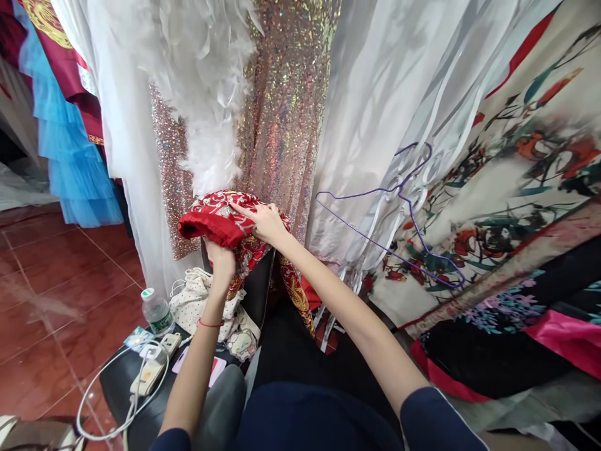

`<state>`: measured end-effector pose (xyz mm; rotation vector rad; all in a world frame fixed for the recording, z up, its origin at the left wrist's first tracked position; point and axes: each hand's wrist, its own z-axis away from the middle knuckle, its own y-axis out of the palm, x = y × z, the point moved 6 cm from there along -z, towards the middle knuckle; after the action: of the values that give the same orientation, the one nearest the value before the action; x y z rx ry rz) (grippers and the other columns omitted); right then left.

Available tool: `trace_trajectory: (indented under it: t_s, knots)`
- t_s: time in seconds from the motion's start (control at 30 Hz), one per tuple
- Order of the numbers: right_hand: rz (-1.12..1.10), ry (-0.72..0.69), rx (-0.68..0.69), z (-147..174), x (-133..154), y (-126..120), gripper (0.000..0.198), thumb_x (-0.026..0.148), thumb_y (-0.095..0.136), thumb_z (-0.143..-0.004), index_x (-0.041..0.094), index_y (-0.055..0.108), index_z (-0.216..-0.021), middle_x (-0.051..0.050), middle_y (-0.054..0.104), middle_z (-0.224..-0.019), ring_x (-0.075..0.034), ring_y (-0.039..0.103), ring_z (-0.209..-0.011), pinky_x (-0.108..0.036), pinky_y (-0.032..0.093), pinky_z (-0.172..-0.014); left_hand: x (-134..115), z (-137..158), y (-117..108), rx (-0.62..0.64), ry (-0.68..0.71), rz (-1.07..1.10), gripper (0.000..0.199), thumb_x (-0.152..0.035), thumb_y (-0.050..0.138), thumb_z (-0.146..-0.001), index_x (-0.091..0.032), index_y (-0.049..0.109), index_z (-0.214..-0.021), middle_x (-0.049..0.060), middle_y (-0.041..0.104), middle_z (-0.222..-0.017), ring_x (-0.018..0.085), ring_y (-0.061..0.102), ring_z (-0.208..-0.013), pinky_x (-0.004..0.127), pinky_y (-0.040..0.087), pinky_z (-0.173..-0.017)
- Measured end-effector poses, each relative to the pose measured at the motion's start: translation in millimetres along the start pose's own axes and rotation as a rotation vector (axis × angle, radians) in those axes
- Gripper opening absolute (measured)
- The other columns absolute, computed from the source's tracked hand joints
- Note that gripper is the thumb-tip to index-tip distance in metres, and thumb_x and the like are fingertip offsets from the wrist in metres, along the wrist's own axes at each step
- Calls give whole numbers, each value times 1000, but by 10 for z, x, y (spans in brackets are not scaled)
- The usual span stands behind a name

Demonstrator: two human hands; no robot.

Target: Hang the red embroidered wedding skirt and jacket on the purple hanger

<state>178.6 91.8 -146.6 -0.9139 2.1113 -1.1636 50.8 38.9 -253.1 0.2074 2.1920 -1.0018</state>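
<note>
A red garment [256,254] with gold and silver embroidery and a plain red band along its edge is bunched up in front of me. My left hand [220,257] grips it from below, and its fingers are partly hidden under the red cloth. On top lies my right hand [267,224], index finger stretched along the embroidery and the other fingers curled against the fabric. A gold-patterned part of the garment [297,291] hangs down to the right. Behind the hands are white feathers [213,144] and a sequinned cloth [286,113].
A purple hanger [361,194] hangs at the right by white straps. On a black seat at the lower left are a water bottle [157,313], a power strip [149,376], a looped white cable [84,413] and a dotted cloth bag [195,297]. Hanging garments [375,81] line the back.
</note>
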Motion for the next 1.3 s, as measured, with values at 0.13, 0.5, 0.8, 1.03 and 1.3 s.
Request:
trace_trajectory:
  t_s: [0.13, 0.5, 0.8, 1.03, 1.3]
  knots:
    - [-312, 252, -111, -9, -236, -104, 48, 19, 50, -89, 24, 63, -135, -10, 74, -99, -24, 64, -93, -29, 38, -82, -398, 394, 160, -57, -21, -134, 100, -57, 48, -91, 12, 9, -153, 37, 6, -162, 41, 3, -155, 58, 10, -124]
    - [-451, 779, -736, 849, -1546, -535, 21, 29, 48, -85, 18, 60, -71, -5, 62, -64, -19, 53, -64, -28, 38, -61, -504, 528, 270, 26, 38, -298, 94, -48, 56, -91, 9, 14, -154, 43, -2, -158, 51, -1, -151, 72, 25, -112]
    - [-244, 882, -1031, 1415, -2030, -1121, 19, 13, 43, -75, 17, 58, -85, -11, 63, -82, -27, 60, -80, -41, 46, -79, -425, 361, -80, 1, 129, -395, 64, -1, 48, -79, 2, 36, -143, 38, 37, -146, 48, 36, -143, 57, 42, -108]
    - [-264, 718, -1034, 1461, -1978, -1281, 27, 10, 41, -74, 18, 57, -94, -11, 64, -89, -26, 61, -86, -44, 47, -86, -200, 604, -363, 88, 173, -664, 54, -7, 44, -86, 3, 42, -139, 32, 53, -133, 41, 54, -127, 49, 51, -99]
    - [-275, 464, -996, 1506, -1745, -1168, 20, 25, 42, -78, 21, 60, -87, -6, 64, -76, -23, 58, -70, -37, 50, -74, -637, 818, -211, 91, 297, -580, 76, -39, 51, -92, 15, 36, -142, 42, 38, -147, 50, 34, -143, 66, 35, -111]
